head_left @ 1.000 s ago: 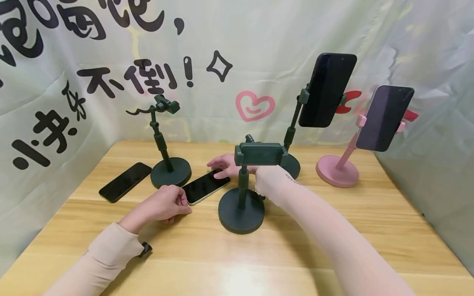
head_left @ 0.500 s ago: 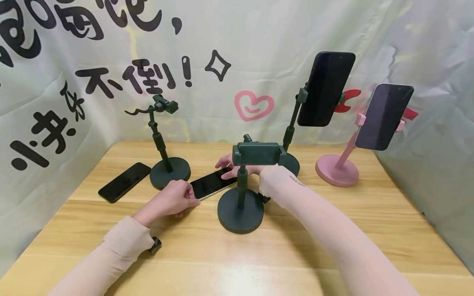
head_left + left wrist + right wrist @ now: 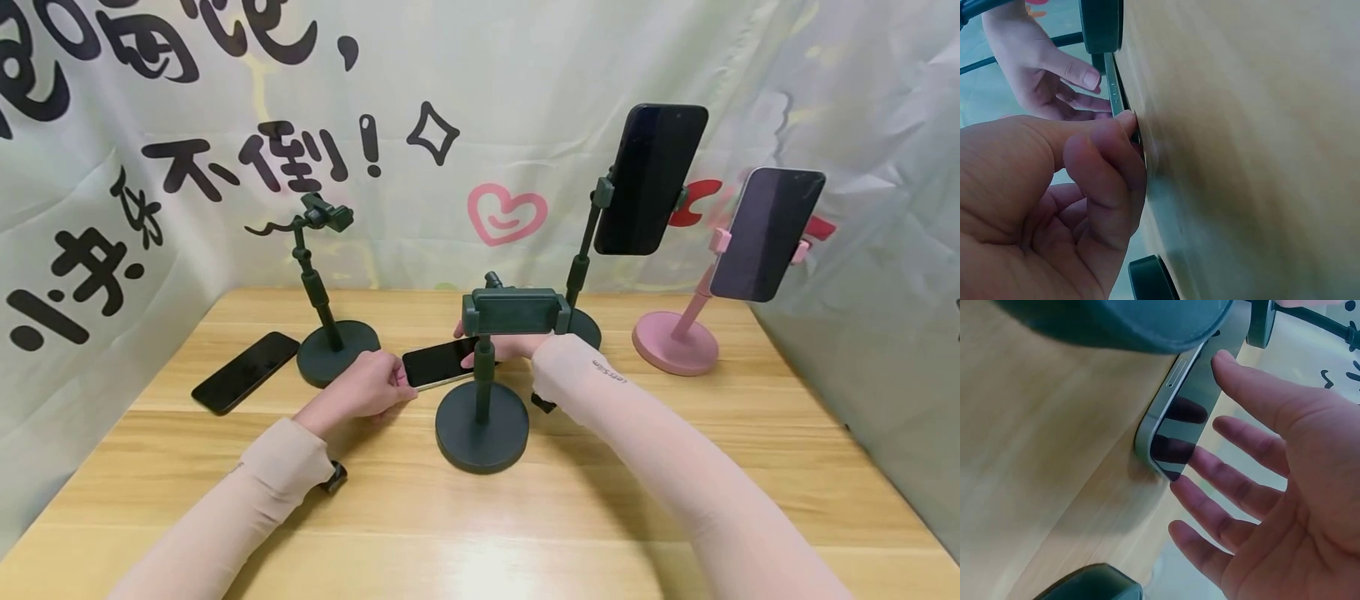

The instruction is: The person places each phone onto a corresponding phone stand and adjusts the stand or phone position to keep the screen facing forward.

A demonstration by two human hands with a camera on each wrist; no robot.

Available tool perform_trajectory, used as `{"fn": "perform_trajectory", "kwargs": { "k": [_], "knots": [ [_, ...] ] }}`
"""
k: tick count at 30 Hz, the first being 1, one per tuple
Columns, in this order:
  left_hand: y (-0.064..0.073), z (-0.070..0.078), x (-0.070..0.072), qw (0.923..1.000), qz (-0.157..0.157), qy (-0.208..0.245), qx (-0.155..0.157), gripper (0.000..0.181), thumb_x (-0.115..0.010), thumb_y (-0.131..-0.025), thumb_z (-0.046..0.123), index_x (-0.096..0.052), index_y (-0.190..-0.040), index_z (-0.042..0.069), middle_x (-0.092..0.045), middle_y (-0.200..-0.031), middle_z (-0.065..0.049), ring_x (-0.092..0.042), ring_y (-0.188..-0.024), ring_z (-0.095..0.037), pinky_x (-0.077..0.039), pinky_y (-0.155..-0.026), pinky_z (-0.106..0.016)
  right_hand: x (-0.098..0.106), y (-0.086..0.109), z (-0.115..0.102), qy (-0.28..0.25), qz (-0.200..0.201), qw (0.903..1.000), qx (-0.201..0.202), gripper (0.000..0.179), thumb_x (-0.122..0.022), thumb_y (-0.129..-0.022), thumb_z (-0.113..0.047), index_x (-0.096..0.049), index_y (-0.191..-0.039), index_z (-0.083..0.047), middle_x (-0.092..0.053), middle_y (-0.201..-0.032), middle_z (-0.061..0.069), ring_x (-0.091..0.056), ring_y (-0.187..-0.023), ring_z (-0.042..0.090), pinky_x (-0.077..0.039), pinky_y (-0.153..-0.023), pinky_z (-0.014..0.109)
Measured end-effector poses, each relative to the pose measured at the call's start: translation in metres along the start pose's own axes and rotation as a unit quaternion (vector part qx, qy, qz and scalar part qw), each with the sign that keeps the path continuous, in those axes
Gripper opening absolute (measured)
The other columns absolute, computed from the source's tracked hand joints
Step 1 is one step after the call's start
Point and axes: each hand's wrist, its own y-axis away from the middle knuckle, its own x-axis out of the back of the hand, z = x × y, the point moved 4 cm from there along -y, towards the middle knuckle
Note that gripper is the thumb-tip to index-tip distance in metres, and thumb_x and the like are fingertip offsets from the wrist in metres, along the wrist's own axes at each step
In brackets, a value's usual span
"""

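Observation:
A phone with a dark screen and pale edge (image 3: 437, 365) lies face up on the wooden table, partly behind the front dark green phone stand (image 3: 482, 429). My left hand (image 3: 371, 385) pinches its near left end between thumb and curled fingers; in the left wrist view, the thumb tip presses the slim edge of the phone (image 3: 1114, 87). At the other end is my right hand (image 3: 516, 345), partly hidden by the stand's holder. The right wrist view has that hand's fingers spread, some at the far corner of the phone (image 3: 1179, 434), whose screen reflects them.
A second black phone (image 3: 246, 372) lies at the left, beside a dark green stand (image 3: 336, 354) with a bare holder. At the back right, another green stand holds a phone (image 3: 651, 179). A pink stand (image 3: 677, 343) holds a further phone (image 3: 768, 233). A printed cloth hangs behind.
The phone has slid right along the table, partly behind the front stand. Both hands have moved right with it, the left staying at its near end. The head view has shifted slightly.

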Motion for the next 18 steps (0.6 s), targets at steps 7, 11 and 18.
{"fn": "perform_trajectory", "kwargs": {
  "k": [7, 11, 18],
  "knots": [
    [-0.012, 0.006, -0.001, 0.9996, 0.012, -0.025, -0.008, 0.03, -0.079, -0.099, 0.024, -0.064, -0.078, 0.011, -0.061, -0.052, 0.0, -0.061, -0.048, -0.015, -0.05, -0.066, -0.029, 0.0, 0.005, 0.011, 0.009, 0.001, 0.998, -0.063, 0.045, -0.074, -0.094, -0.022, -0.061, -0.128, 0.003, -0.062, -0.103, 0.014, -0.065, -0.092, 0.027, -0.056, -0.077, 0.036],
    [-0.017, 0.009, 0.0, 0.9995, 0.013, -0.027, -0.007, 0.029, -0.078, -0.1, 0.023, -0.062, -0.079, 0.011, -0.061, -0.052, 0.0, -0.062, -0.045, -0.014, -0.05, -0.066, -0.027, 0.0, 0.002, 0.011, 0.026, -0.011, 0.9977, -0.061, 0.042, -0.074, -0.094, -0.023, -0.061, -0.125, 0.002, -0.061, -0.102, 0.013, -0.064, -0.092, 0.027, -0.056, -0.076, 0.036],
    [-0.023, 0.013, 0.001, 0.9998, 0.008, -0.017, -0.011, 0.029, -0.075, -0.102, 0.02, -0.059, -0.08, 0.009, -0.059, -0.052, -0.001, -0.06, -0.046, -0.016, -0.046, -0.065, -0.03, -0.001, -0.001, 0.009, 0.05, -0.049, 0.9965, -0.047, 0.05, -0.076, -0.095, -0.026, -0.06, -0.133, 0.001, -0.058, -0.101, 0.013, -0.06, -0.094, 0.026, -0.051, -0.071, 0.032]
  ]
}}
